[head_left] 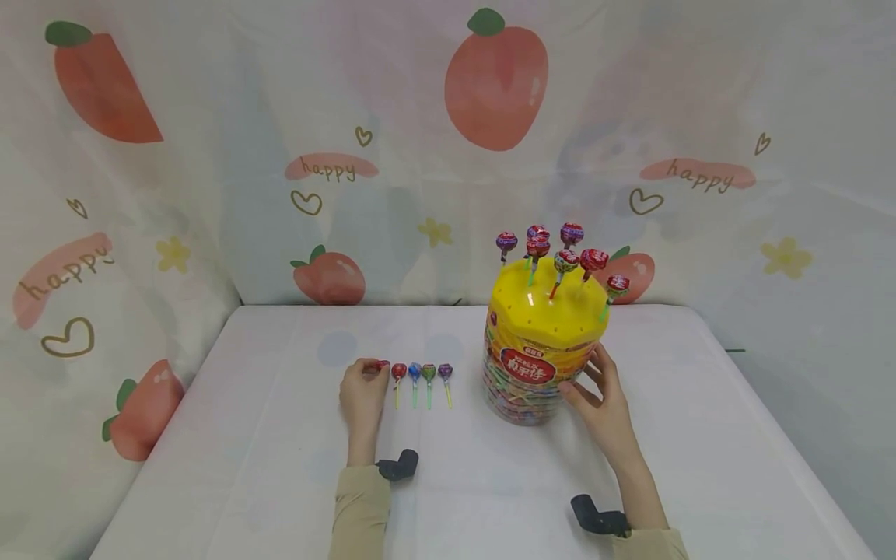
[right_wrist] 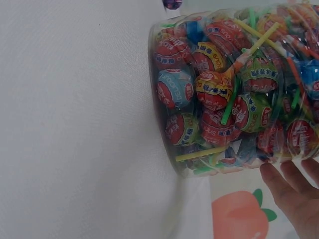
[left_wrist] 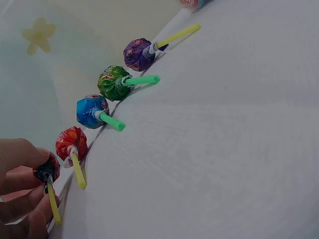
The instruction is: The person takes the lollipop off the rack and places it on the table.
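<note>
My left hand [head_left: 362, 393] pinches the head of a dark red lollipop [left_wrist: 48, 169] with a yellow stick, at the left end of a row on the table. Beside it, going right, are a red lollipop [left_wrist: 71, 142], a blue lollipop [left_wrist: 91, 110], a green lollipop [left_wrist: 113, 82] and a purple lollipop [left_wrist: 139, 54], sticks toward me. My right hand [head_left: 607, 408] holds the right side of a clear jar [head_left: 511, 381], thumb at the front and fingers along the side. Wrapped lollipops fill the jar [right_wrist: 214, 94]. Several lollipops stand upright in its yellow lid [head_left: 518, 299].
The white table [head_left: 280, 467] ends at a fabric backdrop [head_left: 392, 93] with printed fruit and "happy" lettering. A black wrist mount sits on each forearm, the left mount [head_left: 399, 465] and the right mount [head_left: 598, 517]. The jar stands to the right of the lollipop row.
</note>
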`<state>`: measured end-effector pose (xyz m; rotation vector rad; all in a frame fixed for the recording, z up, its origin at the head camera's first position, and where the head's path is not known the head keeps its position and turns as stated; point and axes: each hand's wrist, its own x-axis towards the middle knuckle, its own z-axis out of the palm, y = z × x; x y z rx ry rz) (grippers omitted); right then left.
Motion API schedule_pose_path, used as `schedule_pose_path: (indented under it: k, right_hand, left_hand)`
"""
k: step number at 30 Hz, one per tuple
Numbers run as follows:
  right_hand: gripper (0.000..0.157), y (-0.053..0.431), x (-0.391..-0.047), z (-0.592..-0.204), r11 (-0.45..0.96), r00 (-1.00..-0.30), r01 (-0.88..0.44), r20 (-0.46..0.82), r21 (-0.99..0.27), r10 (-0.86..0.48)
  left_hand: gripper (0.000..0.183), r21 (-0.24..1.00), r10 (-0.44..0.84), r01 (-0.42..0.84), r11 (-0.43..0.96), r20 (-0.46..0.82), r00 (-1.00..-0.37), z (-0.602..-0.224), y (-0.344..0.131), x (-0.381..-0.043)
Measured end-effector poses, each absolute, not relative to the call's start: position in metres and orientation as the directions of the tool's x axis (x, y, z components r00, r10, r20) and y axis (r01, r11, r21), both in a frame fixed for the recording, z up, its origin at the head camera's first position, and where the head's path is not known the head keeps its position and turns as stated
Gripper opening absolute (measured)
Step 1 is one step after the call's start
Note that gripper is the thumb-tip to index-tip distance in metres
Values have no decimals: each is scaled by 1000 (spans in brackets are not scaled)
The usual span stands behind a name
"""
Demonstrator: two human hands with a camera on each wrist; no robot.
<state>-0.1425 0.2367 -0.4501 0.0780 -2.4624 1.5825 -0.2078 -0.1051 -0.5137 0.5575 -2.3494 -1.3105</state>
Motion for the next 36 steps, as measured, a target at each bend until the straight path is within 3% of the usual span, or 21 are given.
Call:
schedule_pose_path:
  k: [13,36]
  right_hand:
    - [82,237,-143,-449,416,-975,-162,210,-895,73]
    - [83,236,-141,-449,404,-974,-173,216,-898,64]
  left_hand:
    - [25,830,-519,-200,520,122,-846,-512,-100,-209]
    - [29,911,-497,-64,407,163,-853,-497,-105,-200]
